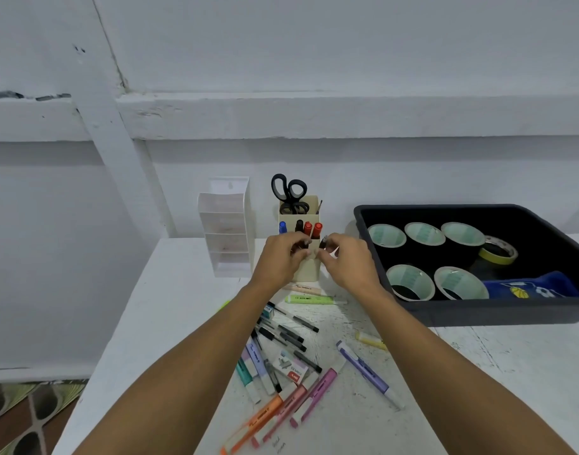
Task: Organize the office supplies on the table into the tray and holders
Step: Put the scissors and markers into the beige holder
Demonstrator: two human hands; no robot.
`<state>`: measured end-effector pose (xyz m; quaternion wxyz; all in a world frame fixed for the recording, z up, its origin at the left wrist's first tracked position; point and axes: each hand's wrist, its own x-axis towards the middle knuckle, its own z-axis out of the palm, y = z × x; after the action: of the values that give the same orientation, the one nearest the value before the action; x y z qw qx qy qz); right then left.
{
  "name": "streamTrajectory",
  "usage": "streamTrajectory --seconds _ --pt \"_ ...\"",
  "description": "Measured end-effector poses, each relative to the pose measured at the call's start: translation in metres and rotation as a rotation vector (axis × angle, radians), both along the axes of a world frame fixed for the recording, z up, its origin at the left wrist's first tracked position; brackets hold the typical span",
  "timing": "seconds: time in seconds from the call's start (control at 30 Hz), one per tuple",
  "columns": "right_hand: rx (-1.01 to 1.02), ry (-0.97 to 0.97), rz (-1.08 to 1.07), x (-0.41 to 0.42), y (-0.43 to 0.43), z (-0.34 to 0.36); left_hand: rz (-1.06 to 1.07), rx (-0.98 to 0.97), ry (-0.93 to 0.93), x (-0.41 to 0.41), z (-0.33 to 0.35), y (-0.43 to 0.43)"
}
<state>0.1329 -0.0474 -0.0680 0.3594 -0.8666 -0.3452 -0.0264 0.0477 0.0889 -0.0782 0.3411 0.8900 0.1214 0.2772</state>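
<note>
A person's left hand (279, 259) and right hand (348, 262) meet in front of a cream rectangular plastic pen holder (309, 205), each pinching a small dark item between curled fingertips. The right hand's short black marker (324, 241) stands roughly upright, its long axis near vertical and its top end pointing up. Its lower length is buried in the fingers. The left hand's dark pen (301, 245) is mostly covered by the knuckles, and which way it points cannot be told. Both items sit at the fingertips, just in front of the holder's lower front, much of which the hands hide. Just beyond the fingers, a row of blue, black and red capped markers (307, 228) stands in the holder, with black-handled scissors (289, 192) upright behind. Left of the left hand stands a white tiered plastic organiser (227, 224). Right of the right hand lies a black plastic tray (478, 311) holding pale tape rolls (386, 236). Below the wrists, loose black pens (294, 326) and pastel highlighters (314, 389) lie scattered on the white table (478, 372).
</note>
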Motion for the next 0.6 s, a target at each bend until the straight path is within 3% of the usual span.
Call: streamTrajectory --seconds 0.33,0.6 --pt "0.129 0.107 0.098 0.0 -0.006 0.002 -0.047 -0.011 0.081 0.01 0.003 -0.008" --pt "0.259 0.125 0.089 0.0 -0.007 0.003 -0.056 -0.14 0.038 0.009 0.002 -0.005"
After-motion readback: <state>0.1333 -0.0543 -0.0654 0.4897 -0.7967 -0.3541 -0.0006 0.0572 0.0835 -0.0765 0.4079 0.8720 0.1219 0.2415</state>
